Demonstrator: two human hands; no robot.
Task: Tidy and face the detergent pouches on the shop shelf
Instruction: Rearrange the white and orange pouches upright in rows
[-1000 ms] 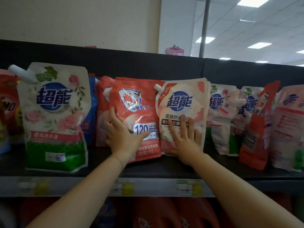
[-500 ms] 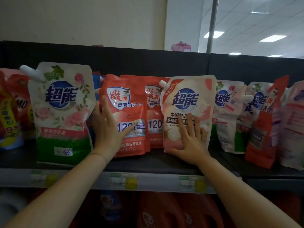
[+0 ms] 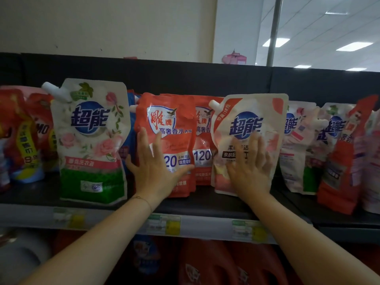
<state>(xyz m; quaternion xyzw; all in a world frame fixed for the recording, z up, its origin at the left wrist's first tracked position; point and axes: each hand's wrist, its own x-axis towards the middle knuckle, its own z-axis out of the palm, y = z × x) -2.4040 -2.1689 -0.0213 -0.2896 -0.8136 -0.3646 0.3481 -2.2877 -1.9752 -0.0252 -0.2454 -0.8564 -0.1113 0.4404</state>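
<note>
Detergent pouches stand in a row on the dark shelf point(image 3: 205, 204). My left hand point(image 3: 156, 169) lies flat against the lower front of a red pouch point(image 3: 170, 120), fingers spread, thumb across its label. A second red pouch point(image 3: 202, 145) stands just behind it to the right. My right hand point(image 3: 250, 167) presses flat on a cream and pink pouch point(image 3: 246, 112) with a blue round logo and a white spout. Left of my hands a tall white and green rose pouch point(image 3: 90, 140) stands upright, facing front.
More white and pink pouches point(image 3: 296, 145) and a leaning red one point(image 3: 341, 161) crowd the right end. Red and yellow pouches point(image 3: 22, 136) fill the far left. Price tags point(image 3: 164, 224) line the shelf edge. Red jugs point(image 3: 207, 264) stand on the shelf below.
The red pouch has shifted left under my left hand, uncovering the second red pouch behind it. The cream pouch has been set more upright under my right hand.
</note>
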